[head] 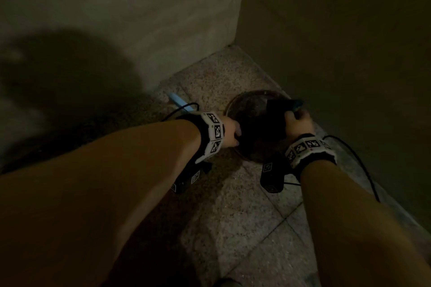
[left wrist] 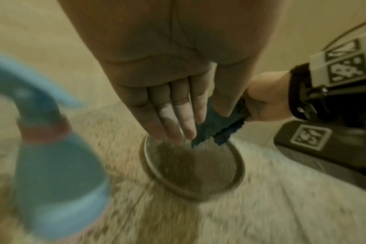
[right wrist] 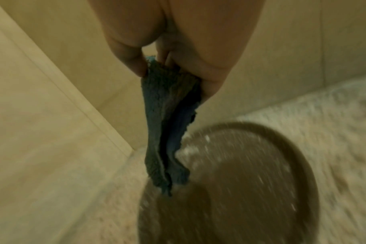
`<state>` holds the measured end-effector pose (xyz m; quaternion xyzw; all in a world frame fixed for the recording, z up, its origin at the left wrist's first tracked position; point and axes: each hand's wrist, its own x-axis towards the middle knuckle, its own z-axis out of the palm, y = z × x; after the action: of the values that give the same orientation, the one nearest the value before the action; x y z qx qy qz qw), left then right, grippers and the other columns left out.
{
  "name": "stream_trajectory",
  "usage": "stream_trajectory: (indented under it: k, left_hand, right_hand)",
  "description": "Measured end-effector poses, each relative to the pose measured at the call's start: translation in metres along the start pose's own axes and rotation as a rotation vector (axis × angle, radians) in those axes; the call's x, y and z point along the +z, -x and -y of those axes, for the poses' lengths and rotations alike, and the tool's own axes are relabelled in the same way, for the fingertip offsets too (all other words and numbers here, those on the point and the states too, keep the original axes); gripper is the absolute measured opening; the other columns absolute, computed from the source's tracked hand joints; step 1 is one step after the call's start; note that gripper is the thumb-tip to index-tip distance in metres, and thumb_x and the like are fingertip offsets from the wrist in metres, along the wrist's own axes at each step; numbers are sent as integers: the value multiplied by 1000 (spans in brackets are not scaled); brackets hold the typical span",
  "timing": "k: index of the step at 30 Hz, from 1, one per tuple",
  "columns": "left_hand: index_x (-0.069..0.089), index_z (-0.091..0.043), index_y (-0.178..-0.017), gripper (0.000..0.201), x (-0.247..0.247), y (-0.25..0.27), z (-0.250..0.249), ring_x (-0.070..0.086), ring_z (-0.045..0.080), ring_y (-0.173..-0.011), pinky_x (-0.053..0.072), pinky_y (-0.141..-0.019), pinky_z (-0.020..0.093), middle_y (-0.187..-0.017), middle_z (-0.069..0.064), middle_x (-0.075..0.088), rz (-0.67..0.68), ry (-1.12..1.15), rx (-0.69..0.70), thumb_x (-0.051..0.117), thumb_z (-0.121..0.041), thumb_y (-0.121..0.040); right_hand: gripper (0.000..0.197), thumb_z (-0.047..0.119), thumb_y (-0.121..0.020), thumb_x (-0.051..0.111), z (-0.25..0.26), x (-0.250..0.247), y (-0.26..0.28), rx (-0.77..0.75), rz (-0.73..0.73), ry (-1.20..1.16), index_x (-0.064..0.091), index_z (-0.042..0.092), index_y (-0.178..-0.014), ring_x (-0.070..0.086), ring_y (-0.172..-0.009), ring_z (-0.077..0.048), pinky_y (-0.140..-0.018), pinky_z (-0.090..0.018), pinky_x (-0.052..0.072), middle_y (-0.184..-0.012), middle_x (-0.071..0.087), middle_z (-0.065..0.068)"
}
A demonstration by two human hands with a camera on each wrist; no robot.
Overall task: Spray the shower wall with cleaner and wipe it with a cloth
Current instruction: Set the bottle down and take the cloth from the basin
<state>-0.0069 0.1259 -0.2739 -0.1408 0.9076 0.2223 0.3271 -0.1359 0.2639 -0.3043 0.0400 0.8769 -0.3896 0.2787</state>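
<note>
A dark blue cloth [head: 263, 126] hangs over a round bowl [head: 233, 105] on the shower floor, in the corner. My right hand [head: 297, 121] pinches the cloth's top edge between thumb and fingers, and in the right wrist view the cloth [right wrist: 163, 123] dangles down to the bowl's rim [right wrist: 303, 156]. My left hand [head: 234, 134] holds the other end. In the left wrist view the cloth [left wrist: 217, 128] sits between my thumb and straight fingers [left wrist: 178, 118]. A blue spray bottle [left wrist: 59, 165] stands on the floor at my left, and its nozzle [head: 180, 101] shows behind the left wrist.
Two beige tiled walls meet in a corner, one ahead [head: 140, 18] and one on the right [head: 338, 30]. The floor [head: 245, 216] is speckled stone tile. Black cables [head: 356, 158] trail from the wrist units. The room is dim, and my shadow falls on the left wall.
</note>
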Motion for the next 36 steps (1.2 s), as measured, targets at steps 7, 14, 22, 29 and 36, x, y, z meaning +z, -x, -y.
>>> stream_trajectory:
  k: [7, 14, 22, 29, 36]
  left_hand:
    - [46, -12, -136, 40, -52, 41, -5, 49, 24, -122, 45, -84, 31, -143, 6, 43, -71, 189, 40, 45, -20, -97]
    - [39, -6, -141, 49, -111, 106, -2, 50, 29, -124, 41, -101, 33, -138, 13, 49, -287, 239, -1, 49, -22, -96]
    - [24, -8, -148, 61, -208, 199, -23, 48, 28, -127, 42, -99, 33, -146, 12, 41, -453, 214, 14, 49, -27, -96]
    - [24, -9, -148, 66, -313, 298, -65, 43, 28, -132, 40, -106, 33, -149, 11, 38, -532, 240, -9, 52, -34, -94]
    - [25, -11, -148, 67, -380, 387, -97, 45, 27, -130, 40, -106, 33, -147, 10, 40, -573, 258, -31, 51, -40, -93]
  right_hand:
    - [48, 27, -97, 40, 47, -22, 49, -106, -58, -86, 33, 13, -143, 50, -121, -31, -82, -30, 36, -141, 46, -10]
    - [42, 25, -96, 41, 115, -47, 121, -244, -87, -151, 39, 11, -136, 54, -110, -29, -95, -42, 43, -128, 53, -10]
    - [27, 20, -94, 44, 222, -107, 209, -442, -82, -251, 50, 9, -118, 57, -88, -22, -78, -33, 44, -99, 58, -7]
    - [12, 18, -95, 43, 331, -178, 289, -577, -29, -253, 48, 14, -105, 56, -75, -16, -61, -25, 44, -83, 56, 2]
    - [10, 17, -95, 44, 408, -230, 370, -679, 29, -279, 49, 17, -103, 56, -72, -7, -56, -19, 42, -82, 56, 8]
